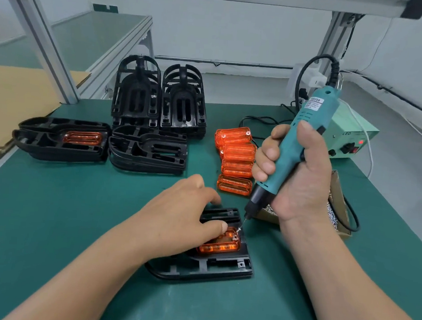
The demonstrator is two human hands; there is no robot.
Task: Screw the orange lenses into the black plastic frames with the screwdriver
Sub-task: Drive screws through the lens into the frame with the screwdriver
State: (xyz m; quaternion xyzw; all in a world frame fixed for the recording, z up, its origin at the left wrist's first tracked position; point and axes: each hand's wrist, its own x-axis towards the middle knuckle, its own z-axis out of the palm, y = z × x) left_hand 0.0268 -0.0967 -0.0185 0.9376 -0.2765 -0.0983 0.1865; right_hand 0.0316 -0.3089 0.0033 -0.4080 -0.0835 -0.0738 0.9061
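Right hand [296,175] clamped round screwdriver [316,109], bit on the 1 o'clock corner of orange lens [220,246]. Lens sits in black frame [212,267], mid tabletop [75,225]. Left hand [183,213] uncurled, thumb pressing on lens. Spare lenses [237,161] at frame's 12 o'clock, frame stacks [156,98] at 11.

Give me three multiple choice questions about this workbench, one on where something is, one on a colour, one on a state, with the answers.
1. Where is the tip of the screwdriver? A at a corner of the orange lens in the near frame; B raised clear of everything; C pointing upward.
2. What colour is the screwdriver's body? A yellow; B red; C teal.
3. What is the left hand doing? A pressing on the lens; B hanging idle; C making a fist.
Answers: 1 A, the bit meets the lens corner. 2 C, the housing in the right hand is teal. 3 A, its thumb lies on the lens.
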